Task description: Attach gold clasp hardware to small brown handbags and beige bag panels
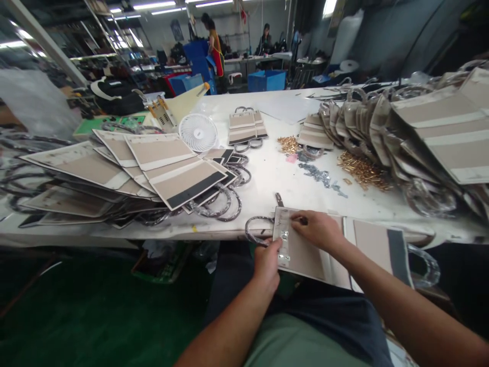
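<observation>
A long beige panel with white bands and a dark strip lies across the table's front edge and my lap. Wrapped loop handles stick out at both its ends. My left hand is closed on the panel's left end, beside small shiny metal pieces on it. Over the panel's upper left part is my right hand, its fingers pinched together near the surface; whatever they hold is too small to make out. A small dark strap pokes out behind the panel's left corner.
Stacks of similar panels stand at left and right. Gold fasteners, grey metal pieces, a small panel pair and a white fan are on the table. Two people are at the back.
</observation>
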`<state>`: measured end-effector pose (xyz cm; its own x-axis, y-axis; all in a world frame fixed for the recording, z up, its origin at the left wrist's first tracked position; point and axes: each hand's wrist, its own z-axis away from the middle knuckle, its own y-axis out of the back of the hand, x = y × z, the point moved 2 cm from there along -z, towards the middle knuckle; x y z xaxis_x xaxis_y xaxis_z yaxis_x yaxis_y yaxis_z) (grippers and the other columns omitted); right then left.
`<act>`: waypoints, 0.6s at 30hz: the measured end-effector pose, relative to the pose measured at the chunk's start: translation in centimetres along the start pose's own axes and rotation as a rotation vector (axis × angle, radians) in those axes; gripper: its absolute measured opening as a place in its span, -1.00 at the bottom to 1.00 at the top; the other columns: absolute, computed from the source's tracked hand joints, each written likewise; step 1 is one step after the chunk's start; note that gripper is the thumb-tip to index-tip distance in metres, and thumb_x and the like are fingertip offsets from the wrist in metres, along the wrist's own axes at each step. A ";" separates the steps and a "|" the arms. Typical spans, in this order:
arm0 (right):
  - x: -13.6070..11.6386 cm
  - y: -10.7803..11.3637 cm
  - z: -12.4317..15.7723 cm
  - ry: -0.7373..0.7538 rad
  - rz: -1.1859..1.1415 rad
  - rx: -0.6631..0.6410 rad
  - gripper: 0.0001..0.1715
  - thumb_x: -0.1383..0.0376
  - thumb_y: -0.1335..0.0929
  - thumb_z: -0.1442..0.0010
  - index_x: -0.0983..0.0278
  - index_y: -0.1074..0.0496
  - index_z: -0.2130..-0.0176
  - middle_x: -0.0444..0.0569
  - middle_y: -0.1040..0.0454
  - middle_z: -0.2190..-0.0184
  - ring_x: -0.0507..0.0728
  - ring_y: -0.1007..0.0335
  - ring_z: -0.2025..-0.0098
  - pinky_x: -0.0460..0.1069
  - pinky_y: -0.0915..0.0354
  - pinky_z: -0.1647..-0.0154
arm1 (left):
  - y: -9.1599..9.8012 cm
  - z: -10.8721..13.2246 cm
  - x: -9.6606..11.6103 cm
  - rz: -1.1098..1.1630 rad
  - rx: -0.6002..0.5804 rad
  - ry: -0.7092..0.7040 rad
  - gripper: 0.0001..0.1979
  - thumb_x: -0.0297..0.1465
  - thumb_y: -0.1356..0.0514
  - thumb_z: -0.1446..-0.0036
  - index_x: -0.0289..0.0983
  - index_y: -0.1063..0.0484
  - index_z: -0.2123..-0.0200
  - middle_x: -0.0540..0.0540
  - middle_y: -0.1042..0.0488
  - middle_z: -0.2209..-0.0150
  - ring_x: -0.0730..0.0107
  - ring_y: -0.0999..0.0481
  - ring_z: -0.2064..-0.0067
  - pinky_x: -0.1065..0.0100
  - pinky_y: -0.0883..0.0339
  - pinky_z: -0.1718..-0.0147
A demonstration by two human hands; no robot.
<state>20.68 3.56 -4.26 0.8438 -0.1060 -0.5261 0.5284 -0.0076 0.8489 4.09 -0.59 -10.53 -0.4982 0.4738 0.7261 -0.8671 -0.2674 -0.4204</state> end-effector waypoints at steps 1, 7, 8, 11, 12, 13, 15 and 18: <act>0.1 -0.5 -0.2 0.000 0.064 0.005 -0.79 0.16 -0.44 -0.24 0.03 -0.65 0.11 -0.13 -0.67 0.16 0.23 -0.57 0.17 0.01 -0.27 0.25 | 0.1 0.0 0.0 -0.008 -0.010 0.002 -0.60 -0.23 -0.49 0.18 -0.39 -0.59 0.31 -0.17 -0.62 0.43 0.19 -0.63 0.39 0.30 -0.45 0.36; -0.3 -1.2 -0.6 0.007 0.180 0.039 -0.76 0.07 -0.37 -0.37 0.04 -0.62 0.10 -0.11 -0.65 0.07 0.23 -0.56 0.13 0.01 -0.19 0.31 | 4.2 2.1 1.3 -0.211 0.030 -0.234 -0.45 -0.20 -0.40 -0.08 -0.33 -0.47 -0.08 -0.26 -0.61 0.02 0.08 -0.61 -0.03 0.20 -0.48 0.03; -0.3 -1.2 -0.7 0.003 0.186 0.033 -0.75 0.06 -0.36 -0.38 0.03 -0.62 0.09 -0.10 -0.64 0.07 0.23 -0.56 0.14 0.01 -0.18 0.32 | 5.0 2.7 2.2 -0.339 0.103 -0.395 -0.43 -0.21 -0.36 -0.15 -0.29 -0.39 -0.17 -0.27 -0.55 -0.10 0.09 -0.56 -0.12 0.16 -0.46 -0.06; -0.3 -1.4 -0.8 0.018 0.213 0.029 -0.75 0.07 -0.35 -0.39 0.06 -0.61 0.09 -0.09 -0.64 0.08 0.23 -0.56 0.16 0.01 -0.14 0.35 | 5.2 3.5 5.2 -0.879 0.158 -0.906 -0.43 -0.29 -0.26 -0.28 -0.22 -0.26 -0.31 -0.29 -0.37 -0.29 0.06 -0.40 -0.28 0.01 -0.30 -0.27; -0.3 -1.4 -0.8 0.027 0.222 0.034 -0.75 0.08 -0.35 -0.40 0.07 -0.60 0.09 -0.08 -0.64 0.09 0.23 -0.56 0.17 0.01 -0.13 0.35 | 4.4 3.2 5.9 -1.056 0.064 -1.022 -0.44 -0.33 -0.23 -0.31 -0.21 -0.26 -0.33 -0.28 -0.35 -0.32 0.05 -0.34 -0.33 -0.02 -0.22 -0.33; -0.3 -1.5 -0.8 0.033 0.229 0.040 -0.76 0.09 -0.35 -0.40 0.09 -0.59 0.10 -0.07 -0.65 0.09 0.22 -0.56 0.17 0.01 -0.12 0.36 | 3.4 2.6 6.4 -1.214 -0.061 -1.097 -0.46 -0.35 -0.20 -0.32 -0.22 -0.27 -0.34 -0.27 -0.35 -0.33 0.05 -0.29 -0.37 -0.02 -0.17 -0.36; -0.4 -1.6 -0.9 0.040 0.233 0.051 -0.78 0.12 -0.35 -0.40 0.12 -0.58 0.12 -0.06 -0.65 0.10 0.21 -0.56 0.18 0.01 -0.11 0.36 | 1.3 0.8 7.0 -1.460 -0.276 -1.111 -0.47 -0.36 -0.19 -0.33 -0.26 -0.29 -0.34 -0.26 -0.37 -0.33 0.03 -0.25 -0.40 -0.02 -0.13 -0.39; -0.6 -1.6 -1.4 0.042 0.244 0.058 -0.77 0.14 -0.34 -0.41 0.14 -0.58 0.15 -0.04 -0.65 0.12 0.21 -0.55 0.20 0.02 -0.09 0.37 | -0.8 -1.9 7.5 -1.682 -0.394 -1.034 -0.47 -0.26 -0.21 -0.34 -0.30 -0.32 -0.32 -0.25 -0.38 -0.34 0.02 -0.30 -0.37 -0.03 -0.12 -0.36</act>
<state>19.46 4.98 -5.39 0.9496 -0.0705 -0.3055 0.3031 -0.0438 0.9520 1.04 4.82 -5.79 0.7126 -0.5989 0.3654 -0.4051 0.0740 0.9113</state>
